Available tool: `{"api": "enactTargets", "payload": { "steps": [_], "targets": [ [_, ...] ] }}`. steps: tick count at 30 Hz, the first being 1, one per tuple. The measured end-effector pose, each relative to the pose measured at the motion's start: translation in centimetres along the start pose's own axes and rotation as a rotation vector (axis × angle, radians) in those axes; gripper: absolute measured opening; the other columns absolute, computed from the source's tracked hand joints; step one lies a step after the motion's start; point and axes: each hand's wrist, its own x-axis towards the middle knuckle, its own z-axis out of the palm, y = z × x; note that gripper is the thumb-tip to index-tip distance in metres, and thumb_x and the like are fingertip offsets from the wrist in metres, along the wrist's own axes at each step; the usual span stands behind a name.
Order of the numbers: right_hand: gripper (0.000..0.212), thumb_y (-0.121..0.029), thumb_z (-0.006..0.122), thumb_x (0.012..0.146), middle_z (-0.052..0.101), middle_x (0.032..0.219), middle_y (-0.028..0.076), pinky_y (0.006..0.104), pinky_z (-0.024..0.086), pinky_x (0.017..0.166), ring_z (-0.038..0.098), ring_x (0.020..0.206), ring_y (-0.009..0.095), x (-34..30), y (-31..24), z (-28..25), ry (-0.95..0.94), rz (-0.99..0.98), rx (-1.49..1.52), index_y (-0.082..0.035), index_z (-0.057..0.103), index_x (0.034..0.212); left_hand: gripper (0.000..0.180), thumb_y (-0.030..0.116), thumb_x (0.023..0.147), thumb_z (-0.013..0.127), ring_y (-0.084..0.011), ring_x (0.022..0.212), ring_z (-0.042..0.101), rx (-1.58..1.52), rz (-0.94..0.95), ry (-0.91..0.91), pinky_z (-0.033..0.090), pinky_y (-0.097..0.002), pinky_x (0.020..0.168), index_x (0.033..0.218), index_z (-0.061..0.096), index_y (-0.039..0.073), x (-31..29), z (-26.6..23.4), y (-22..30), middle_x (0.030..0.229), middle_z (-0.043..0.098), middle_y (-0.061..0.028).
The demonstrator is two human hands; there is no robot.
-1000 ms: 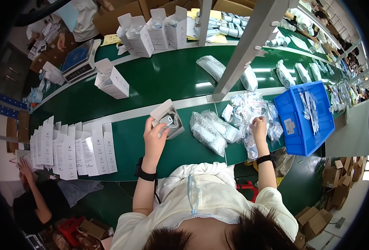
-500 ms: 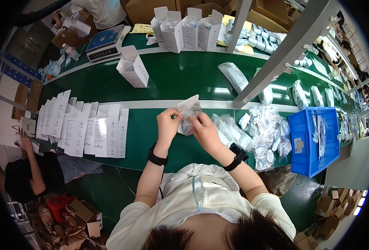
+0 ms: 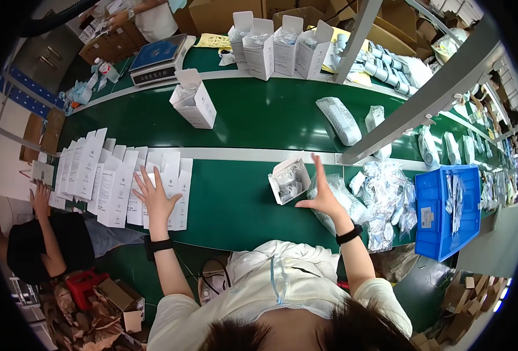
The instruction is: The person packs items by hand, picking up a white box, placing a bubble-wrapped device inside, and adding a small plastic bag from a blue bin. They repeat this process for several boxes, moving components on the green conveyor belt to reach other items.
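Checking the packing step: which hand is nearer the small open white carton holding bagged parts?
Right. The right hand is beside the small open white carton; the left hand rests on the flat white cartons.

My green bench (image 3: 241,117) spans the room (grey steel post (image 3: 423,99) crossing it); cardboard boxes (image 3: 212,11) stacked beyond that bench.

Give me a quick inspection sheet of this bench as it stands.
Surface: green table beside a green belt.
Job's things: flat white cartons in a row; open box with bagged parts inside.
Clutter: plastic bags, blue bin, upright boxes, scale.
Hands: left hand spread on the cartons; right hand open beside the box.
Cables: nothing seen.
Surroundings: seated person at left, cardboard scraps on floor.
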Motion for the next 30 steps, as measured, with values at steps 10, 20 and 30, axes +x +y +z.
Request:
{"api": "enactTargets", "payload": {
  "steps": [10,20,30],
  "targets": [
    [0.101,-0.009,0.080,0.051,0.035,0.127,0.013,0.0336,0.030,0.100,0.036,0.119,0.025,11.0,5.6,6.5,-0.112,0.267,0.428,-0.005,0.023,0.133,0.095,0.011,0.055,0.076,-0.0397,0.128,0.016,-0.414,0.145,-0.161,0.021,-0.0567,0.097,0.134,0.024,0.011,-4.7,0.7,10.6,0.142,0.012,-0.0156],
    [0.082,-0.030,0.069,0.069,0.040,0.126,0.017,0.0392,0.022,0.103,0.031,0.122,0.029,14.7,14.4,2.8,-0.105,0.122,0.047,-0.008,0.025,0.135,0.090,0.019,0.061,0.076,-0.0351,0.123,0.025,-0.706,0.200,-0.578,0.030,-0.0446,0.094,0.133,0.025,0.009,-3.1,5.9,15.1,0.138,0.016,-0.0179],
    [0.083,-0.011,0.064,0.068,0.048,0.114,0.021,0.0484,0.039,0.086,0.051,0.101,0.037,16.2,15.8,0.2,-0.304,0.829,-0.782,-0.020,0.018,0.137,0.082,0.007,0.064,0.073,-0.0304,0.121,0.033,-1.502,-0.022,-1.114,0.032,-0.0385,0.097,0.133,0.028,0.011,-2.1,8.3,14.8,0.130,0.032,-0.0146]
  ]
}}
